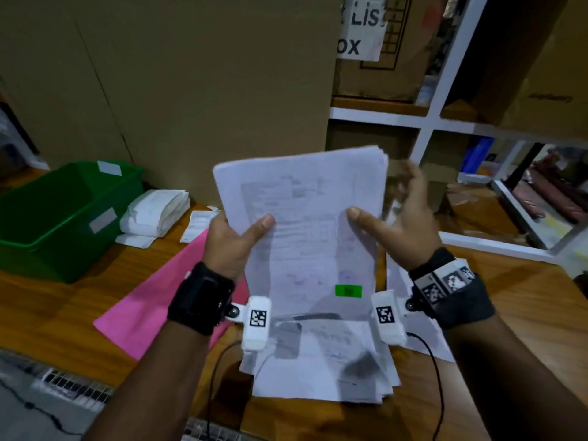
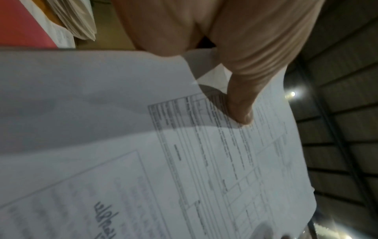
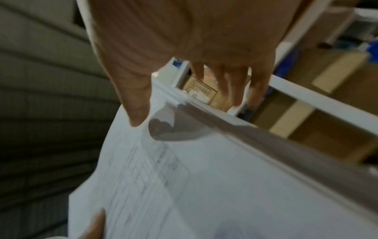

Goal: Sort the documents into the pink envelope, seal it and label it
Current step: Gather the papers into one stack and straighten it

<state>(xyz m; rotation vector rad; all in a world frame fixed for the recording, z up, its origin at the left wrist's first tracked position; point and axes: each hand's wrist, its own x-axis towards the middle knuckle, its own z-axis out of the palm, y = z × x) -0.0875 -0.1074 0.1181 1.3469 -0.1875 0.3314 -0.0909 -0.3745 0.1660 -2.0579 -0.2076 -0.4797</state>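
- The left hand [image 1: 234,241] held a sheaf of documents [image 1: 305,224] by its left edge, thumb pressed on the top sheet and fingers hidden behind the paper, so the sheaf stood raised above the table [image 1: 57,300].
- The right hand [image 1: 402,218] was at the sheaf's right edge: its thumb lay on the top sheet, while the fingers were spread and blurred beyond the edge, so this grip looked loose and wide, not closed.
- Below the grip, a second pile of papers [image 1: 321,361] lay on the table, just beside the wrists.
- Left of the grip lay the pink envelope [image 1: 152,300], flat on the table, partly under the left wrist.
- Judging by this, the task was at an early stage: the documents were being gathered or sorted; nothing looked inserted, and sealing and labelling remained.
- The envelope's opening and flap were hidden, the printed text was unreadable, and no label or pen could be made out.
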